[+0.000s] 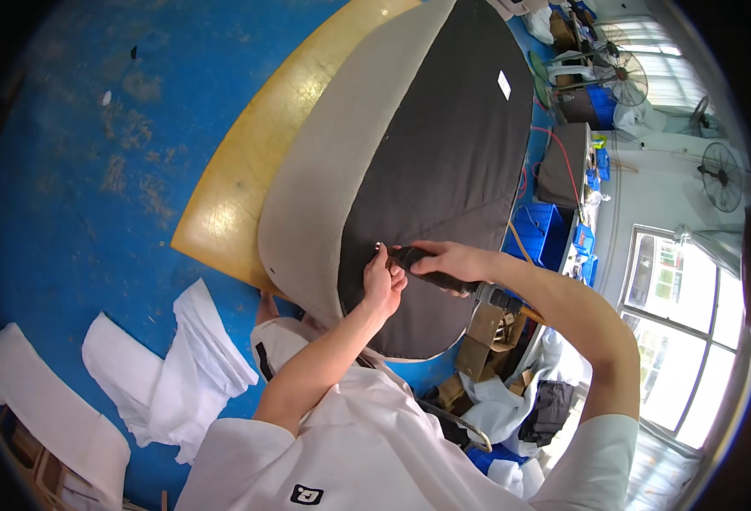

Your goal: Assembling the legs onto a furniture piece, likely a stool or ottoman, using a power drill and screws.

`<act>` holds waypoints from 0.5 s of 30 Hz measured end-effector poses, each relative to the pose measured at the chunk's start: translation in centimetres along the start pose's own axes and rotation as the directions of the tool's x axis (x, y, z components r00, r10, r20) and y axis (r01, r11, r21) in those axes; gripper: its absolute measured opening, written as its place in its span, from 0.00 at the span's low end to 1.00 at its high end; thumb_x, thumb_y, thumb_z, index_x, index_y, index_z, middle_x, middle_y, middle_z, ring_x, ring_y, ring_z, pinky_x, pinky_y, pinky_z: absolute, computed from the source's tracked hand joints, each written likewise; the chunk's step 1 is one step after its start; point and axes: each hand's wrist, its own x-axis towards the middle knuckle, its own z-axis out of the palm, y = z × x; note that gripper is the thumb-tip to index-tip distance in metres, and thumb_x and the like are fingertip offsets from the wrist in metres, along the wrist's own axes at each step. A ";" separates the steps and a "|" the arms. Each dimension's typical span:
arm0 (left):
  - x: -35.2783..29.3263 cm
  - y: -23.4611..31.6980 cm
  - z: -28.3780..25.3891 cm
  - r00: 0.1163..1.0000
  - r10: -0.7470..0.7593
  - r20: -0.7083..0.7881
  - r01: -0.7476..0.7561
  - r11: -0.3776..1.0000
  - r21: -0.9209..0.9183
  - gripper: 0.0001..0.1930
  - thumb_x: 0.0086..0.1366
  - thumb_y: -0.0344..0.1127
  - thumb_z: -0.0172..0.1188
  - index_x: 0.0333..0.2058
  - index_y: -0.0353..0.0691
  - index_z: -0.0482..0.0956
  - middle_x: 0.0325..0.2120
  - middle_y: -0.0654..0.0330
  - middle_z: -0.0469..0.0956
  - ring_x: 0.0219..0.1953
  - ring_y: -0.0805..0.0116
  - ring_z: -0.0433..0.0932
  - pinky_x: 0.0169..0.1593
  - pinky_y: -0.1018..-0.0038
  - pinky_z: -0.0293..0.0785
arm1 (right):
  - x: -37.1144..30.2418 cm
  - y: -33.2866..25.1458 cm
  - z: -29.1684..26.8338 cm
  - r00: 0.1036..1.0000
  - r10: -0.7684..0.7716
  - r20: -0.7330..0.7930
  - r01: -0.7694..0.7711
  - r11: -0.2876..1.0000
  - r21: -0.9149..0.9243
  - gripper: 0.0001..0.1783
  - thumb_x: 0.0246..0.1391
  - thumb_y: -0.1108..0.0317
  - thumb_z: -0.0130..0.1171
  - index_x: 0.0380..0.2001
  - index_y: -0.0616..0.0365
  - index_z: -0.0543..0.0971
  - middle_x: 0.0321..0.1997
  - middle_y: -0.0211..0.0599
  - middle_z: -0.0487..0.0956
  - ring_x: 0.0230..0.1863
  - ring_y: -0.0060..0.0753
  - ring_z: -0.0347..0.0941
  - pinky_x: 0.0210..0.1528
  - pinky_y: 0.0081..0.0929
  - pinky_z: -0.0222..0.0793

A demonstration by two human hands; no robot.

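Both hands work at the upholstered panel [444, 162] (grey-edged, black-backed): right hand [444, 260] grasps a black staple gun [448, 277], left hand [382, 285] pinches the fabric edge.

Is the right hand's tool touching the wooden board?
No: the right hand holds the black tool over the black fabric, apart from the wooden board.
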 end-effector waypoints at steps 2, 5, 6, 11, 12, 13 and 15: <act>-0.4 0.4 0.0 1.000 0.002 0.008 -0.002 1.000 0.004 0.21 0.79 0.53 0.44 0.44 0.43 0.77 0.17 0.73 0.61 0.16 0.81 0.55 0.21 0.79 0.52 | -1.1 -0.1 0.6 0.987 -0.091 -0.133 0.043 0.944 -0.328 0.41 0.58 0.49 0.60 0.72 0.43 0.61 0.30 0.38 0.79 0.22 0.32 0.76 0.25 0.32 0.73; -3.0 1.5 0.6 0.991 -0.079 0.106 0.053 0.971 0.231 0.21 0.79 0.54 0.44 0.45 0.42 0.77 0.17 0.72 0.63 0.17 0.81 0.57 0.22 0.80 0.53 | -4.5 2.7 4.0 0.913 -0.272 -0.305 0.035 0.795 -0.605 0.43 0.55 0.52 0.65 0.71 0.47 0.62 0.34 0.42 0.81 0.30 0.36 0.79 0.39 0.36 0.75; -4.1 2.4 0.5 0.986 -0.108 0.130 0.066 0.953 0.295 0.21 0.79 0.54 0.45 0.47 0.42 0.77 0.19 0.71 0.65 0.18 0.81 0.59 0.23 0.81 0.55 | -4.9 4.5 4.8 0.911 -0.277 -0.305 0.041 0.797 -0.603 0.43 0.55 0.52 0.65 0.71 0.47 0.62 0.34 0.42 0.81 0.30 0.36 0.79 0.39 0.36 0.75; -6.5 5.8 -0.3 0.999 -0.047 0.015 0.028 0.787 0.617 0.15 0.78 0.47 0.49 0.48 0.42 0.73 0.26 0.66 0.71 0.23 0.81 0.66 0.24 0.81 0.60 | -3.4 12.9 9.1 0.768 -0.420 -0.484 0.525 0.845 0.099 0.45 0.55 0.66 0.67 0.73 0.52 0.60 0.53 0.43 0.81 0.49 0.34 0.78 0.57 0.31 0.70; -7.0 6.2 -0.7 0.999 -0.041 0.014 0.022 0.770 0.638 0.15 0.78 0.47 0.49 0.48 0.42 0.73 0.26 0.66 0.71 0.23 0.81 0.66 0.24 0.81 0.60 | -3.2 13.8 10.2 0.773 -0.400 -0.492 0.547 0.813 0.200 0.44 0.56 0.70 0.66 0.74 0.54 0.59 0.54 0.37 0.78 0.49 0.28 0.74 0.55 0.29 0.70; -7.8 6.6 -0.4 0.999 -0.028 0.021 0.006 0.730 0.684 0.15 0.78 0.49 0.49 0.44 0.43 0.73 0.25 0.66 0.71 0.21 0.80 0.65 0.22 0.81 0.59 | -2.9 14.7 11.4 0.762 -0.410 -0.501 0.569 0.794 0.215 0.44 0.56 0.70 0.66 0.74 0.54 0.59 0.54 0.37 0.78 0.49 0.28 0.74 0.55 0.29 0.70; -8.6 7.3 0.0 0.999 -0.021 0.031 -0.010 0.658 0.753 0.16 0.78 0.51 0.49 0.41 0.43 0.73 0.23 0.66 0.71 0.20 0.80 0.64 0.21 0.81 0.57 | -1.9 16.2 13.2 0.818 -0.378 -0.434 0.571 0.627 0.530 0.44 0.56 0.71 0.65 0.74 0.52 0.59 0.52 0.35 0.77 0.46 0.25 0.73 0.52 0.26 0.70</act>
